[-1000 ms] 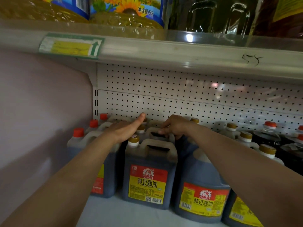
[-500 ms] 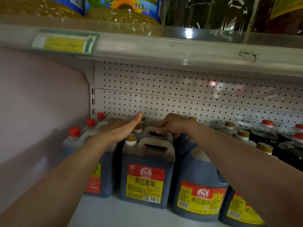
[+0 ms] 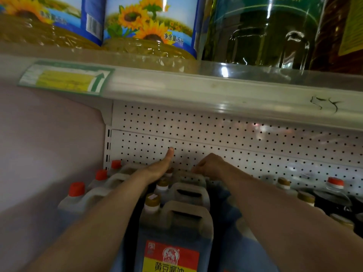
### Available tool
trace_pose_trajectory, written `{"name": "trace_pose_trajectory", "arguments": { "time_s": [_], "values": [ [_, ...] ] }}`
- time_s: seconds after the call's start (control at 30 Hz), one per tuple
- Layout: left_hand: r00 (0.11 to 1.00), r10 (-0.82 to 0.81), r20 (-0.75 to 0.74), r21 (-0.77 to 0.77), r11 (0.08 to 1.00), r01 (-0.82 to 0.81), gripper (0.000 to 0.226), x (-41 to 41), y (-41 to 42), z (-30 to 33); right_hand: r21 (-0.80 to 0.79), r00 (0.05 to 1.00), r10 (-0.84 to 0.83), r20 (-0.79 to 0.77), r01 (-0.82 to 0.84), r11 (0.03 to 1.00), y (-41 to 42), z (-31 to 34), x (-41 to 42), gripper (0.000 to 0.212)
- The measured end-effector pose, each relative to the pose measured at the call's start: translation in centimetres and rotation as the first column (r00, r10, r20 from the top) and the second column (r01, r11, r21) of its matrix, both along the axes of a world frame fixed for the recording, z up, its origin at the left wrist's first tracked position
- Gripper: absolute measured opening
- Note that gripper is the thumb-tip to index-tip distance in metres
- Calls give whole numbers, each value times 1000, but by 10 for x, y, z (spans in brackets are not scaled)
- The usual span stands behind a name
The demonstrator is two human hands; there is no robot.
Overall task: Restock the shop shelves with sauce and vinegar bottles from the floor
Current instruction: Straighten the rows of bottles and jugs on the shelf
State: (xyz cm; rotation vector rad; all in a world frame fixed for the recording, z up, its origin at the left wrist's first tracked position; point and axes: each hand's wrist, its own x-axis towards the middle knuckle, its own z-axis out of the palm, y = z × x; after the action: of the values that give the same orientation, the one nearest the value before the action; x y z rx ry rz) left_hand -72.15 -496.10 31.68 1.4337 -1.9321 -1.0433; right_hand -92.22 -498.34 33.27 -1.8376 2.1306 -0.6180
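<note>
Shelf (image 3: 216, 89) looms nearer; both hands (image 3: 157, 169) reach farther back.

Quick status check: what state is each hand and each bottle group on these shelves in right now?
left hand: open, fingers straight, resting flat over the back jugs
right hand: fingers curled on the rear jug's handle
front soy sauce jug: upright, capped
red-capped jugs: upright, capped
sunflower oil bottles: upright on upper shelf

Perforated backboard (image 3: 216, 134) looks like matt painted metal. Jugs (image 3: 176, 228) are smooth translucent plastic with glossy paper labels (image 3: 170, 258). Oil bottles (image 3: 265, 32) above are clear, shiny plastic.
</note>
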Motion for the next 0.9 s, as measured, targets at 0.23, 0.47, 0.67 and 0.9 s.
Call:
{"name": "trace_pose_trajectory", "arguments": {
  "time_s": [0.23,0.47,0.67,0.9],
  "values": [
    [999,-22,-40,49,999,24,87,-9,-4,-11,110,984,-28,-174,48,993,-6,1,12,68],
    [1000,-5,-2,66,998,5,91,-4,-5,-7,138,961,32,-276,7,990,8,8,10,38],
    [1000,-2,-16,96,995,3,94,1,1,-5,102,977,13,-214,9,995,8,4,4,46],
    [997,5,-77,55,998,-1,92,5,6,0,1,972,-26,-235,27,1000,3,-6,2,55]
  ]
}}
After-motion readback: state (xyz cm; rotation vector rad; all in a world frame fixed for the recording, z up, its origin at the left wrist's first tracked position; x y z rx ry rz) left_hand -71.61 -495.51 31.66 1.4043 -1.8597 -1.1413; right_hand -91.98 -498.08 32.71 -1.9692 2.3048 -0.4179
